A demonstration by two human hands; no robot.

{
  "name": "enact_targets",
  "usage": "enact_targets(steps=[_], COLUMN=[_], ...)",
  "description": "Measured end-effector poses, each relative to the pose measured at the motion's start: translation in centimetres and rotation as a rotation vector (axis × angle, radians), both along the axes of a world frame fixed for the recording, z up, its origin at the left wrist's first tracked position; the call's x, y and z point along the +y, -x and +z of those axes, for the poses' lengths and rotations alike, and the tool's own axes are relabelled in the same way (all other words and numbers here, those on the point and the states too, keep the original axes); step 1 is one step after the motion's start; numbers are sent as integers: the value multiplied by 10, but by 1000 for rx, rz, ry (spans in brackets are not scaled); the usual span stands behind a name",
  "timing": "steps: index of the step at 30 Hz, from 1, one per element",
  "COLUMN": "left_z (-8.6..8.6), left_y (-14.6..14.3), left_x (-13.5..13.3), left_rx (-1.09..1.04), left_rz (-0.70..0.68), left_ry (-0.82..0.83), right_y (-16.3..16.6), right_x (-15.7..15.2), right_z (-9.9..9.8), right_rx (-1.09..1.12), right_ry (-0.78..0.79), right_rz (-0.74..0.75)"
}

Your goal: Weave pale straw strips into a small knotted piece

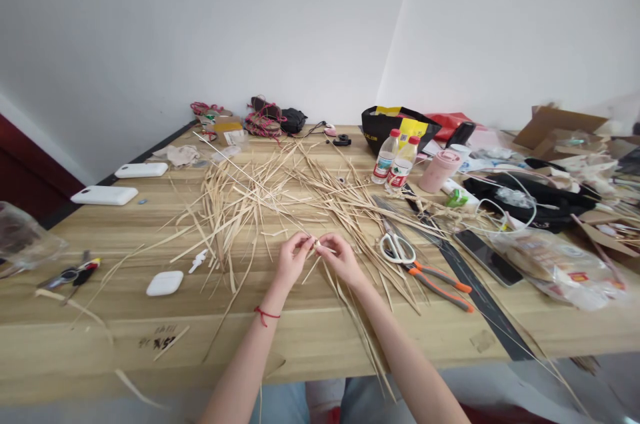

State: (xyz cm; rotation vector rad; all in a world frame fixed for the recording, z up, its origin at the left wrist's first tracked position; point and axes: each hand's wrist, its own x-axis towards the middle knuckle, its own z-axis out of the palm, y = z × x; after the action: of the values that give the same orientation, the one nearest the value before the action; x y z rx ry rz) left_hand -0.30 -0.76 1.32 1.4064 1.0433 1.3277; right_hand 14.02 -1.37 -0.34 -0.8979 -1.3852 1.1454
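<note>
My left hand (294, 257) and my right hand (342, 259) meet above the middle of the table, fingertips pinched together. A long thin pale rod (230, 161) slants from the back left down to my left fingertips. Between the fingers sits a small piece of pale straw, too small to make out fully. Long flat straw strips (361, 332) trail from under my right hand over the table's front edge. Around and beyond both hands, loose straw strips (235, 211) lie in a tangled spread.
White-handled scissors (397, 249) and orange-grey pliers (443, 285) lie right of my hands. Farther right are a phone (487, 257), two water bottles (393, 161), a pink cup (440, 171) and a black bag (395, 127). A white earphone case (165, 283) lies left.
</note>
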Motion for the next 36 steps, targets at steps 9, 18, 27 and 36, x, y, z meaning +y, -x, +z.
enact_targets(steps=[9, 18, 27, 36], left_z=[-1, -2, -1, -12], left_y=[-3, -4, -4, -8], left_x=[-1, -1, 1, 2], left_rx=[-10, -86, -64, -15], left_rz=[17, -38, -117, -87], left_ry=[-16, 60, 74, 71], right_y=[4, 2, 4, 1], right_x=[2, 8, 14, 12], right_z=[-3, -11, -14, -6], right_rx=[27, 131, 354, 509], right_ry=[-19, 7, 152, 343], right_rz=[-70, -144, -131, 11])
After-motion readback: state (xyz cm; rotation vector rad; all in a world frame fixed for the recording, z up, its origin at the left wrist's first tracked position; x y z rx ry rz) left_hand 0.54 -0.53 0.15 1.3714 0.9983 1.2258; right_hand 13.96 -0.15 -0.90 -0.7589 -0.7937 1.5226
